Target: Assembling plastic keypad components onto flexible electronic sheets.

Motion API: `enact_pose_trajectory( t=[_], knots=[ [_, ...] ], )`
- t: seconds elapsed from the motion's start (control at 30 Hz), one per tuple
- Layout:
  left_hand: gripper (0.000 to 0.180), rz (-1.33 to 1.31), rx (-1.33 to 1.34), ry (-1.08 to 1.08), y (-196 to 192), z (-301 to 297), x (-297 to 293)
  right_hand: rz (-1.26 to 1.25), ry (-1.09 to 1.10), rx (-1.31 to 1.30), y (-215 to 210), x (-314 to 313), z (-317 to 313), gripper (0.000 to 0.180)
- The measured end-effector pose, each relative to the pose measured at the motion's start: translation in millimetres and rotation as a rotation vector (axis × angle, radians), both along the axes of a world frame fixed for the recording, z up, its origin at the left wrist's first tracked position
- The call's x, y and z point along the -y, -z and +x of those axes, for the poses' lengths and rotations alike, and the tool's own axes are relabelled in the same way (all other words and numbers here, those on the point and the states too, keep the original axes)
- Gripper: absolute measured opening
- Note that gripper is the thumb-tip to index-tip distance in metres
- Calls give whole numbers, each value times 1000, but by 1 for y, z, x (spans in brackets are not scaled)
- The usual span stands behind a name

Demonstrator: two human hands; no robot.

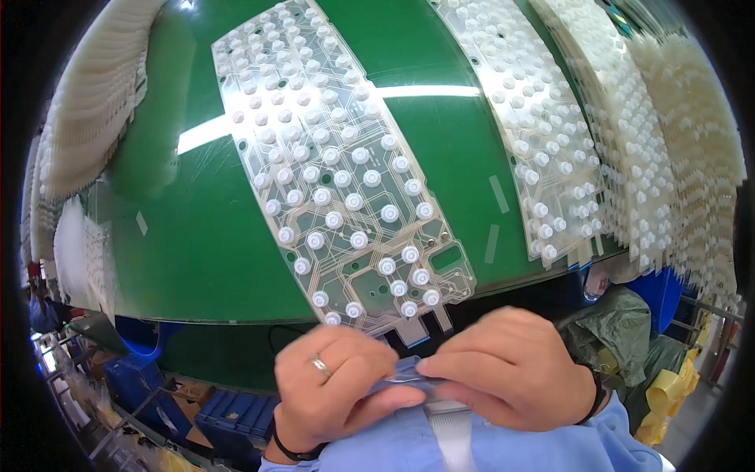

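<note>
Close in front of my chest, both hands pinch a small bluish clear plastic piece (406, 373), whose exact kind I cannot make out. My left hand (338, 377), with a ring on one finger, is closed on its left side. From the right, my right hand (515, 370) is closed with thumb and forefinger at its other side. Just beyond them a clear keyboard membrane sheet (334, 259) lies on the green tabletop (181, 267), with rows of white rubber domes and printed traces. Its flat connector tails (410, 332) stick out past the near edge.
More domed membrane sheets (543, 134) lie at the right, beside a dense stack (692, 134). Another fanned stack of sheets (94, 102) stands at the left. Below the table edge are blue crates (236, 421) and grey-green plastic bags (613, 326). A white strap (452, 440) hangs on my chest.
</note>
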State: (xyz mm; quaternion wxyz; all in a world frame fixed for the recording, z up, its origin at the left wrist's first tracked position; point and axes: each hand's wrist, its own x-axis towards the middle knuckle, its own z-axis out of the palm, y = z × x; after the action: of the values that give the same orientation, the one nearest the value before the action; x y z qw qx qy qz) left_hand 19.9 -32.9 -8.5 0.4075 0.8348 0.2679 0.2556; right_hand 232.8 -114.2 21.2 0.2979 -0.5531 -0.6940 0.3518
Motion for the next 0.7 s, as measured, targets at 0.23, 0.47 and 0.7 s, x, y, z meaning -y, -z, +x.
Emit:
enact_pose_trajectory(
  t=[0.23, 0.47, 0.7],
  knots=[
    [21, -136, -41, 3, 0, 13, 25, -4, 78, 30, 2, 17, 5, 24],
    [23, -58, -63, 55, -5, 15, 28, 200, 95, -33, 1, 18, 3, 17],
    [29, -120, -57, 65, -11, 10, 16, 390, 261, -183, -5, 13, 20, 14]
  ],
)
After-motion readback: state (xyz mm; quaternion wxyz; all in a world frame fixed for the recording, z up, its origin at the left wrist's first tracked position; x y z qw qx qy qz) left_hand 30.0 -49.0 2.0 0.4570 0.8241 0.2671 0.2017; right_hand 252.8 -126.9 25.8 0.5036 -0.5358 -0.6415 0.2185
